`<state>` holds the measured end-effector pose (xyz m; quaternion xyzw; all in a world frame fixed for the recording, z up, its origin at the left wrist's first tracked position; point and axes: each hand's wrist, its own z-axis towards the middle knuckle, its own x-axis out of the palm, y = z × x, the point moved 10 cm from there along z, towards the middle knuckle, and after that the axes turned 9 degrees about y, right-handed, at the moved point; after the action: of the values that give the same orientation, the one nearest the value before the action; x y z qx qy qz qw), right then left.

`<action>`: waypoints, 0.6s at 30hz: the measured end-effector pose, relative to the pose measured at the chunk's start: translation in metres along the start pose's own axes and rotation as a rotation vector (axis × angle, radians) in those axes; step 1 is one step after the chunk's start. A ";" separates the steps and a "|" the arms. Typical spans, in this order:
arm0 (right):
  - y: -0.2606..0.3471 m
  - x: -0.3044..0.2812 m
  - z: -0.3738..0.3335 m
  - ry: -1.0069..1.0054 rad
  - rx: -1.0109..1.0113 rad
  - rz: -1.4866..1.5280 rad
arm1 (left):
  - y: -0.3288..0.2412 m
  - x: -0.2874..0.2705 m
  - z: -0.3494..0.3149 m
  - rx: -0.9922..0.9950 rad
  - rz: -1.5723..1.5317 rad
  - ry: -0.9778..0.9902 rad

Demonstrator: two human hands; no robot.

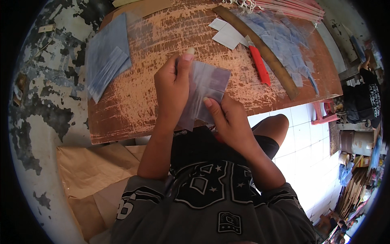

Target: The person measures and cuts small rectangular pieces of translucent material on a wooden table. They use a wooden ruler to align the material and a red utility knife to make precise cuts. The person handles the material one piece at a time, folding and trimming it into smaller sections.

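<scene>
Between my hands, over the table's near edge, are several clear plastic sheets (203,83), fanned slightly apart. My left hand (175,77) grips their left side, thumb pointing up along the edge. My right hand (227,116) pinches the lower right part, its thumb lying on top of the plastic. The fingers behind the sheets are mostly hidden. Right of my hands, a red utility knife (259,65) lies beside a long, worn ruler-like strip (264,49).
Stacked bluish plastic sheets (107,53) lie at the table's (134,101) far left. Many cut plastic pieces (276,38) spread across the far right, near pink rods (288,10) with white strings. White cards (228,34) sit by the strip. Brown paper (97,166) is below left.
</scene>
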<state>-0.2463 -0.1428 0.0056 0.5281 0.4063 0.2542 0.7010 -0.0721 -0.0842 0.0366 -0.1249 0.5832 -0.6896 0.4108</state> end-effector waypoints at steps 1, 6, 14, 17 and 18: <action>0.001 -0.003 0.001 0.009 -0.003 -0.009 | 0.006 0.001 -0.001 -0.054 -0.093 0.029; 0.002 -0.017 0.004 0.052 -0.025 0.043 | 0.012 0.012 -0.010 -0.246 -0.561 0.076; 0.009 -0.030 0.007 0.113 -0.091 0.154 | 0.011 0.023 -0.040 -0.324 -0.476 0.354; 0.008 -0.032 0.004 0.130 -0.041 0.121 | 0.008 0.026 -0.040 -0.250 -0.513 0.344; 0.009 -0.033 0.004 0.126 -0.055 0.132 | 0.006 0.027 -0.039 -0.227 -0.526 0.336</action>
<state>-0.2596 -0.1682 0.0241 0.5171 0.4067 0.3436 0.6701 -0.1124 -0.0756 0.0116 -0.2006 0.6636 -0.7137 0.1000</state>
